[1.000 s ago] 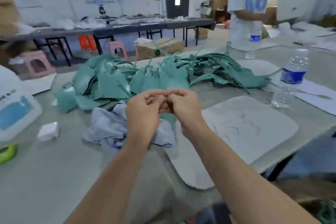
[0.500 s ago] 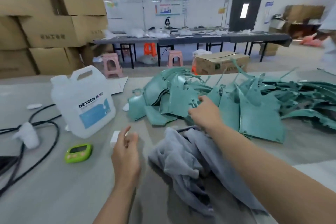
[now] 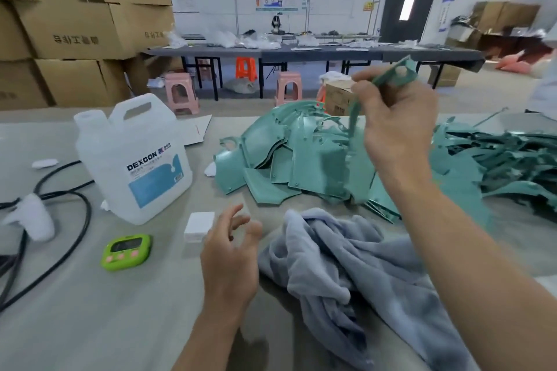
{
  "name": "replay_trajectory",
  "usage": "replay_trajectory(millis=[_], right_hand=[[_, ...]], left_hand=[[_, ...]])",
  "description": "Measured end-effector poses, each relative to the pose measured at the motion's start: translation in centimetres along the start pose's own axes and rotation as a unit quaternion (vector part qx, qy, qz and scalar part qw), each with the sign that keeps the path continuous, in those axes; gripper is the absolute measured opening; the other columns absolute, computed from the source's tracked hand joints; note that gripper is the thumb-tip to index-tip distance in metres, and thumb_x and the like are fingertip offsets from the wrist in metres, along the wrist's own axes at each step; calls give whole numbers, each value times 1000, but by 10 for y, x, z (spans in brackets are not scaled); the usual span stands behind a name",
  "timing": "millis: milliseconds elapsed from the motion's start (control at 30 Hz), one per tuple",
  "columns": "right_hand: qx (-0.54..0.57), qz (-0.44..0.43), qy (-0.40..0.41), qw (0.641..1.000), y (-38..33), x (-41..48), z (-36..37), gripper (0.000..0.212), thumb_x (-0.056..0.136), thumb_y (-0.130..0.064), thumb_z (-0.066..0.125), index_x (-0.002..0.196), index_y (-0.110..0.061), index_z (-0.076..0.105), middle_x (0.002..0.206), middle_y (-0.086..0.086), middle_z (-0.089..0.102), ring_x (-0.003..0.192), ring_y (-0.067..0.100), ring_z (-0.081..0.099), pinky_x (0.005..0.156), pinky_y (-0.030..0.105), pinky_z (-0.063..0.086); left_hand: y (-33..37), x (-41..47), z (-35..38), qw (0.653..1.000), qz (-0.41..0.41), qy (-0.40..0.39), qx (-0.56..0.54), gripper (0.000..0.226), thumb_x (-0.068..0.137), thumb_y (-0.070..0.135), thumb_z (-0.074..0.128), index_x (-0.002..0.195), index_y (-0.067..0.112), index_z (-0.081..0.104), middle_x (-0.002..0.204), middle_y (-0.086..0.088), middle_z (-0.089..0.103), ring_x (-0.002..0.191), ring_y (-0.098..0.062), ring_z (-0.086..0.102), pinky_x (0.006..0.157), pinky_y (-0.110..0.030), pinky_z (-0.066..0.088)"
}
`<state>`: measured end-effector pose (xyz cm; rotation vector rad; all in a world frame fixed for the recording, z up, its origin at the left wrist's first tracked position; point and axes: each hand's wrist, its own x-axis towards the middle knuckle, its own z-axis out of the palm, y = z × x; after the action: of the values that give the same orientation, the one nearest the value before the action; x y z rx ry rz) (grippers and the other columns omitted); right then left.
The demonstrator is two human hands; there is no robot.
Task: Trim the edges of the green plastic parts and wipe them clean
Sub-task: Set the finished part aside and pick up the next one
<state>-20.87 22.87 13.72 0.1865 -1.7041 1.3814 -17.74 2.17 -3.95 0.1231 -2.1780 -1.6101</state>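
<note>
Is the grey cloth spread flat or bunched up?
Bunched: the grey cloth lies crumpled in deep folds on the table.

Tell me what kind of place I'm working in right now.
Most likely a small factory's finishing area: a pile of green plastic parts on the worktable, stacked cardboard boxes at the left, and a long bench with plastic stools behind.

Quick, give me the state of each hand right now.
Left hand: open, fingers loosely curled, holding nothing.
Right hand: grips a green plastic part, held up in the air.
</note>
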Motion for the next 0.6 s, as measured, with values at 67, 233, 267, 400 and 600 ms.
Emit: replay_trajectory(millis=[67,233,267,400,600], right_hand=[[81,70,-20,994,-8,-13,10,22,94,-8,67,87,-26,76,85,-4,78,84,14,73,82,30,60],[348,312,18,884,-5,-39,11,13,99,-5,61,94,-12,72,84,4,77,84,16,74,81,29,60],[370,327,23,869,-3,-43,8,11,100,-7,61,97,-11,71,86,5,77,85,16,75,80,29,60],[440,320,16,839,-4,-45,-10,15,103,-9,55,101,-9,70,90,7,78,91,20,76,80,30,61],[570,354,25,741,6,-37,-39,19,101,-8,51,99,-7,70,94,9,78,90,21,77,81,33,62]], left_hand=[[9,-9,-1,999,48,-15,-9,55,81,56,56,135,45,51,122,27,61,115,2,56,95,-26,43],[17,-26,-13,988,134,-56,-47,73,86,63,55,152,43,33,151,26,40,138,1,40,106,-28,36],[17,-27,-15,987,138,-59,-53,74,86,67,55,152,43,32,152,25,39,139,0,39,108,-31,36],[21,-31,-17,984,155,-62,-61,80,86,72,55,155,40,29,156,21,38,143,-4,37,111,-37,37],[23,-28,-9,988,102,-38,-112,92,78,77,61,156,41,25,155,21,37,138,11,34,106,-24,36]])
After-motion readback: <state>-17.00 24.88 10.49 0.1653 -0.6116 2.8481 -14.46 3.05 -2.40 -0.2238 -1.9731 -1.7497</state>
